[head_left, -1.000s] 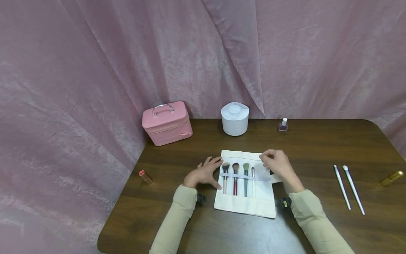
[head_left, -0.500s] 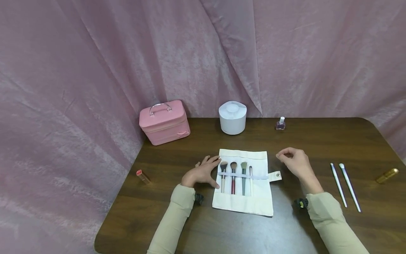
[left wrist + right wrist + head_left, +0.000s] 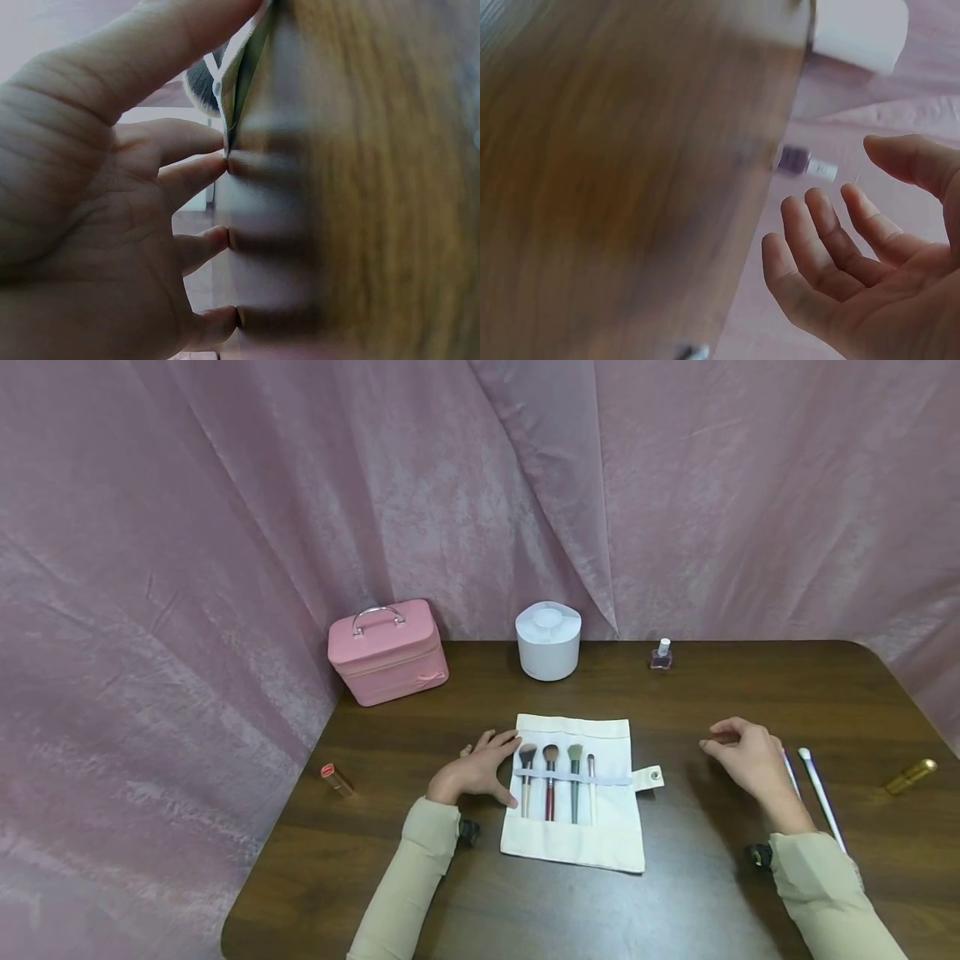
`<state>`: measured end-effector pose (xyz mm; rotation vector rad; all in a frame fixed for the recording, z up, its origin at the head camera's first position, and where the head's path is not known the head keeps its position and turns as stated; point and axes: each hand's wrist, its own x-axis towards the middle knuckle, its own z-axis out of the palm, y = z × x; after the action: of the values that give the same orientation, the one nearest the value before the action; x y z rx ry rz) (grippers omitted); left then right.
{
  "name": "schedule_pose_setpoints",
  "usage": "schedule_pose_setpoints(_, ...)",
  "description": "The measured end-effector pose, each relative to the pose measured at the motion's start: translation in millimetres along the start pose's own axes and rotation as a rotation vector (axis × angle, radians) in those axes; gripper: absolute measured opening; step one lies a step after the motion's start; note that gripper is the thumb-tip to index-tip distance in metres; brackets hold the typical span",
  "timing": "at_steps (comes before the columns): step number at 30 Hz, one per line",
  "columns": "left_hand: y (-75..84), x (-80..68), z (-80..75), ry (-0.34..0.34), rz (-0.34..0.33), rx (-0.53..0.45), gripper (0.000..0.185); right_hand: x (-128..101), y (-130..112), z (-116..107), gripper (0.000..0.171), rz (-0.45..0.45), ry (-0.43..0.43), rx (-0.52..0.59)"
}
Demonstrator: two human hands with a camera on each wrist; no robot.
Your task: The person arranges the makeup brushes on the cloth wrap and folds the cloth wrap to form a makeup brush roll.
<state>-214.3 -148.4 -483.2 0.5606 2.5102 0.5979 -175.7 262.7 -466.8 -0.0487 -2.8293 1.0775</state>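
Brush roll (image 3: 573,835) laid flat and unrolled at the centre of the dark wooden surface (image 3: 720,702), snap tab (image 3: 648,777) projecting from its right edge. Four brushes (image 3: 551,777) held under one elastic band across the cloth, side by side: bristle heads toward the far edge, handles toward the near edge, long axes parallel and running near to far. Lower ends of the handles tucked into the pocket along the near edge of the roll. Left hand (image 3: 480,768) resting on the surface at the left edge of the roll, grip released, fingers extended; in the left wrist view, fingertips (image 3: 217,166) pressed against the surface beside the cloth edge, one bristle head visible beyond. Right hand (image 3: 750,760) above the surface, well to the right of the roll, grip released and grasping nothing, fingers loosely curled, palm shown open in the right wrist view. Two white brushes (image 3: 817,793) lying loose just right of that hand, long axes near to far, heads toward the far edge. Pink case (image 3: 386,652) closed, contents hidden. White round container (image 3: 547,642) closed. Nail polish bottle (image 3: 661,656) upright near the far edge. Lipstick (image 3: 336,779) at the left, gold tube (image 3: 911,776) at the right.
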Motion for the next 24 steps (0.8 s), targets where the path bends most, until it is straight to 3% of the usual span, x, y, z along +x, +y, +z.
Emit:
schedule_pose_setpoints(8,-0.3,-1.2,0.1,0.006,-0.002,-0.024,0.106,-9.6,28.1,-26.7,0.040,0.009,-0.033,-0.181)
schedule_pose_setpoints(13,-1.0,-0.3,1.3,0.010,-0.001,-0.022,0.106,-15.6,46.1,-43.1,0.031,0.046,-0.012,-0.277)
schedule_pose_setpoints(18,-1.7,-0.9,1.8,0.006,0.000,-0.019,0.106,-17.8,56.8,-52.7,0.009,0.100,-0.042,-0.310)
schedule_pose_setpoints(24,-2.2,-0.2,2.0,0.009,0.000,-0.019,0.106,-19.3,61.5,-55.4,0.018,0.135,-0.075,-0.310)
